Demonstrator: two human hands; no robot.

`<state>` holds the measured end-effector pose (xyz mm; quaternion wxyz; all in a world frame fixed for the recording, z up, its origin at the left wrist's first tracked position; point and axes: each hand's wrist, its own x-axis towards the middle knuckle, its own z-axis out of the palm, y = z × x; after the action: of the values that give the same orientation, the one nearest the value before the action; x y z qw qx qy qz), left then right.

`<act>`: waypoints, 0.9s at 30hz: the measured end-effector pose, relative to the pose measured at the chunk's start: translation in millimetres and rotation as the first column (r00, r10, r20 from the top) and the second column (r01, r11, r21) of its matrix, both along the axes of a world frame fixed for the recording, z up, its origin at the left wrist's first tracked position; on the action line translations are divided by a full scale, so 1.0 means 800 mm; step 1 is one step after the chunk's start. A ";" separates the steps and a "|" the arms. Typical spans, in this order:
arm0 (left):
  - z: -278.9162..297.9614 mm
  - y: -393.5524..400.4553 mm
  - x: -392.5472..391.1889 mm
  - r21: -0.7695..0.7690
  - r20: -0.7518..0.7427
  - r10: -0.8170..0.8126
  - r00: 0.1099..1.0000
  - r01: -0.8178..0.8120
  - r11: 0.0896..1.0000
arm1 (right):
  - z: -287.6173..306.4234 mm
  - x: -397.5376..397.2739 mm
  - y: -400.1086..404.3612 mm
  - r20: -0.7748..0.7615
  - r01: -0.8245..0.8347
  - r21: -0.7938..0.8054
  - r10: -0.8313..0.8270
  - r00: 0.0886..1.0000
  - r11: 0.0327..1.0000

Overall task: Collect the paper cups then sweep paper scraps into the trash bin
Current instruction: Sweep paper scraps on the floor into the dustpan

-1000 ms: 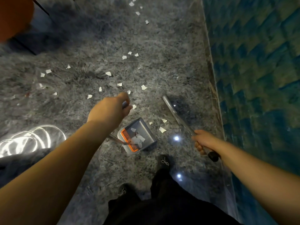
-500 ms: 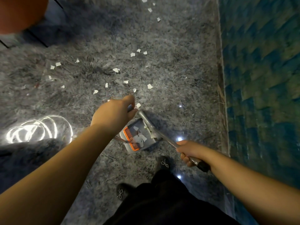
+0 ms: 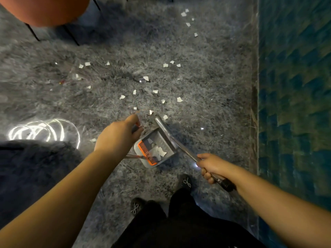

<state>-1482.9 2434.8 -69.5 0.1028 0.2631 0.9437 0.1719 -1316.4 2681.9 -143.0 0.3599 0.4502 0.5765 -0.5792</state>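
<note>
- My left hand (image 3: 119,136) grips the dustpan (image 3: 157,149) handle, mostly hidden.
- My right hand (image 3: 211,164) clamps the broom (image 3: 172,136) pole; bristles hard to make out.
- Scraps (image 3: 159,152) lie in the pan.

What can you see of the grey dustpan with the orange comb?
The grey plastic dustpan with an orange comb edge sits on the speckled grey floor, just ahead of the person's feet. White paper scraps lie inside it. A thin metal handle runs from it up into the left hand, which grips it. The silvery broom pole, held by the right hand, crosses its right side.
</note>
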 end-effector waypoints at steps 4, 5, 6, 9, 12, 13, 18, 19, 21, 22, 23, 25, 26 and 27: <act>0.017 -0.076 0.008 0.006 0.003 0.089 0.996 -0.089 0.996 | 0.006 -0.022 -0.055 -0.031 -0.024 0.048 0.025 0.999 0.999; 0.023 -0.098 0.009 0.005 0.006 0.113 0.994 -0.113 0.994 | 0.006 -0.030 -0.071 -0.036 -0.036 0.053 0.038 0.999 0.998; 0.028 -0.119 0.009 0.005 0.010 0.138 0.990 -0.138 0.990 | 0.007 -0.037 -0.087 -0.042 -0.053 0.057 0.055 0.998 0.997; 0.040 -0.182 0.010 0.003 0.012 0.238 0.971 -0.239 0.971 | 0.007 -0.061 -0.130 -0.046 -0.083 0.053 0.086 0.995 0.995; 0.049 -0.248 0.017 -0.001 0.022 0.337 0.941 -0.337 0.942 | 0.005 -0.083 -0.176 -0.054 -0.130 0.052 0.132 0.990 0.990; 0.051 -0.267 0.021 0.002 0.025 0.362 0.932 -0.363 0.932 | 0.004 -0.090 -0.190 -0.059 -0.149 0.053 0.152 0.987 0.987; 0.052 -0.354 0.029 -0.040 0.003 0.488 0.873 -0.488 0.872 | -0.004 -0.134 -0.247 -0.071 -0.223 0.061 0.228 0.971 0.973; 0.052 -0.367 0.028 -0.055 -0.006 0.509 0.861 -0.508 0.860 | -0.005 -0.143 -0.254 -0.070 -0.241 0.066 0.246 0.967 0.968; 0.051 -0.393 0.023 -0.086 -0.012 0.551 0.834 -0.550 0.831 | -0.009 -0.164 -0.268 -0.065 -0.293 0.082 0.298 0.952 0.953; 0.050 -0.406 0.019 -0.098 -0.008 0.570 0.822 -0.568 0.817 | -0.012 -0.175 -0.274 -0.061 -0.315 0.087 0.320 0.945 0.945; 0.049 -0.417 0.015 -0.107 0.000 0.587 0.810 -0.583 0.805 | -0.015 -0.186 -0.279 -0.056 -0.332 0.087 0.337 0.940 0.939; 0.047 -0.437 0.005 -0.127 0.006 0.615 0.789 -0.609 0.783 | -0.020 -0.210 -0.289 -0.047 -0.361 0.073 0.365 0.930 0.930; 0.045 -0.447 -0.001 -0.135 -0.002 0.625 0.780 -0.620 0.773 | -0.023 -0.223 -0.294 -0.039 -0.377 0.069 0.380 0.924 0.924; 0.043 -0.456 -0.008 -0.142 -0.014 0.634 0.773 -0.629 0.764 | -0.026 -0.237 -0.299 -0.032 -0.391 0.068 0.394 0.919 0.918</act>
<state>-1489.0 2070.2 -35.5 0.0735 -0.0804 0.9848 0.1350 -1506.2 2443.0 -163.9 0.4419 0.3229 0.6802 -0.4877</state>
